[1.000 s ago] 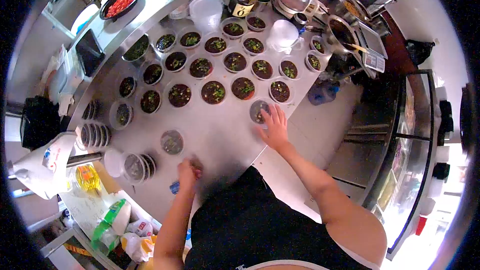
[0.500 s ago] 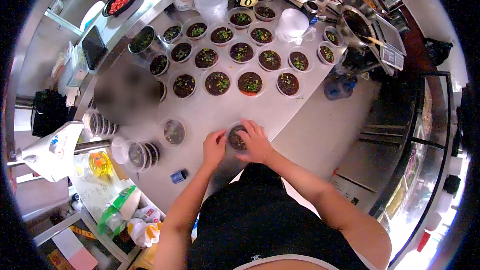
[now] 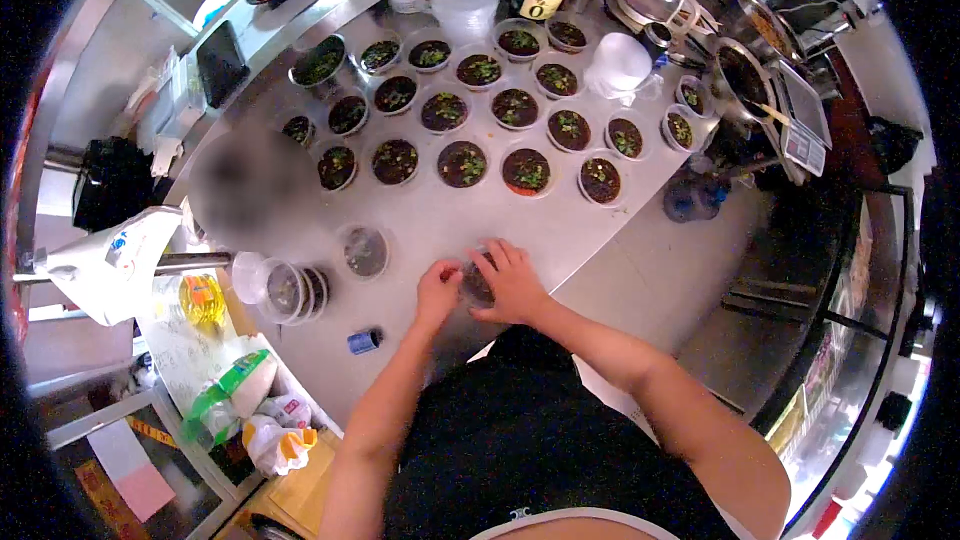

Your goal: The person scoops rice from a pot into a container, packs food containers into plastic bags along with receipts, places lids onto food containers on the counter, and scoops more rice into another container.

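A round plastic bowl (image 3: 478, 286) of dark sauce stands on the metal table near my body, under a clear cover that looks like a lid. My right hand (image 3: 512, 282) spans it from above, fingers curved over the top and far rim. At the bowl's left edge, my left hand (image 3: 438, 290) has its fingers pinched together against the rim. Left of my hands sits another covered bowl (image 3: 365, 251). Beyond them are several uncovered bowls (image 3: 463, 164) holding dark sauce and chopped green herbs.
Stacked covered bowls (image 3: 290, 290) stand on the left, near a small blue cylinder (image 3: 364, 342). Clear lids or tubs (image 3: 465, 2) and a white stack (image 3: 620, 62) are at the back. Right of the table's edge are a pot (image 3: 742, 72) and a blue-tinted jug (image 3: 692, 198).
The camera view has shifted, so the table's contents appear farther right. My left fingers have closed in at the bowl's rim, while my right hand stays over its top.
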Demonstrator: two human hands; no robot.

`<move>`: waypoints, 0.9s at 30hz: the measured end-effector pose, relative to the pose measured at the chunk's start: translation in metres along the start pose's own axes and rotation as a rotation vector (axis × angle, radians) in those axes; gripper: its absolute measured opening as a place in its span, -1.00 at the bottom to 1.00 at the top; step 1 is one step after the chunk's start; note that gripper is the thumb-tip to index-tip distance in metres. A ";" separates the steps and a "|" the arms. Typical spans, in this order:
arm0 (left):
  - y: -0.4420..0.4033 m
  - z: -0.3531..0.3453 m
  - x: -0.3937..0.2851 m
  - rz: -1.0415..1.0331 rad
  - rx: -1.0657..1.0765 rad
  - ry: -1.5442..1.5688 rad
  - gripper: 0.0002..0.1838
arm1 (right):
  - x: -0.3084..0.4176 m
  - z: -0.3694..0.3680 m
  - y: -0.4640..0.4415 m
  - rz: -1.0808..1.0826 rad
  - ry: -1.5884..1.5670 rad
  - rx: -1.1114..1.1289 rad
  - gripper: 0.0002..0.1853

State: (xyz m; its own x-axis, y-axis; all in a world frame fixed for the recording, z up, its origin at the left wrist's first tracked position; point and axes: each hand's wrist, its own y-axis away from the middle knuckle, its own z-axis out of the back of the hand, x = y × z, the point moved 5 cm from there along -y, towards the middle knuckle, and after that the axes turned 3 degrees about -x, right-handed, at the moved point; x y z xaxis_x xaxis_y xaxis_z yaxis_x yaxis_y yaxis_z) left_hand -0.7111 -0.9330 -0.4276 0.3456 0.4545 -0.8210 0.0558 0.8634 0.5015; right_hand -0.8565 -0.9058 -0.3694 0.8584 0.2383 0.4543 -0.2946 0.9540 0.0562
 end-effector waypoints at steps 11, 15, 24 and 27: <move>0.013 -0.011 0.021 0.011 -0.096 0.056 -0.84 | 0.006 0.004 -0.003 0.105 0.076 -0.095 -0.21; 0.022 -0.010 0.013 -0.061 0.027 -0.242 -0.77 | 0.009 0.003 -0.007 0.090 0.105 -0.123 -0.19; 0.042 0.044 -0.014 0.030 0.083 -0.081 -0.74 | 0.007 0.010 -0.017 -0.004 -0.338 -0.159 -0.27; 0.063 0.071 -0.011 0.074 0.153 0.289 -0.75 | 0.017 0.017 -0.021 -0.369 -0.773 0.126 -0.33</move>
State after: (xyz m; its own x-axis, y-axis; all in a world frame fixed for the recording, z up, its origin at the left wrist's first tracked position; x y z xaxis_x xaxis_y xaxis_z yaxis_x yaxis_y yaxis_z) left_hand -0.6449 -0.8997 -0.3675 0.0748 0.5774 -0.8130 0.1879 0.7925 0.5802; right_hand -0.8421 -0.9252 -0.3479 0.3954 -0.3171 0.8620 -0.1370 0.9076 0.3967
